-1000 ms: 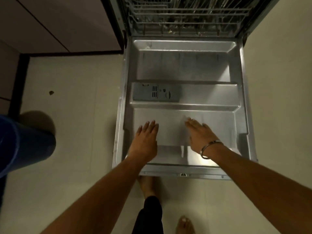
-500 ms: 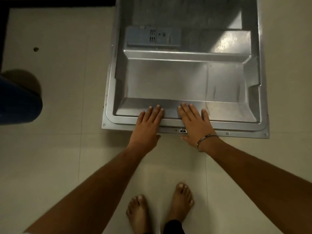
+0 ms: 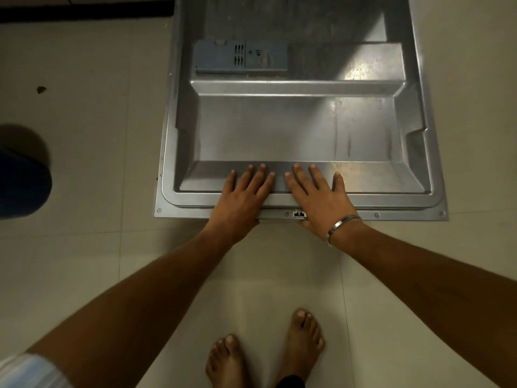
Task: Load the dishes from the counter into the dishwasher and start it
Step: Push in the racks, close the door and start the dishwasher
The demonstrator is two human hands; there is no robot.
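Pale floor tiles (image 3: 84,169) lie under an open dishwasher door (image 3: 279,130), its steel inner face turned up, a grey dispenser (image 3: 240,57) set in its upper part. The left hand (image 3: 240,198) and right hand (image 3: 319,200) lie flat side by side on the door's near edge, fingers straight and slightly spread. A bangle (image 3: 342,224) circles the right wrist. Bare feet (image 3: 265,354) stand below; a blue object (image 3: 19,186) sits at left.

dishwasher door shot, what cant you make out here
- Racks and dishes: cut off by the top edge of the head view; only the dishwasher door shows.
- Thumbs: left hand and right hand hide them past the door's edge.
- Blue object: cut by left edge.
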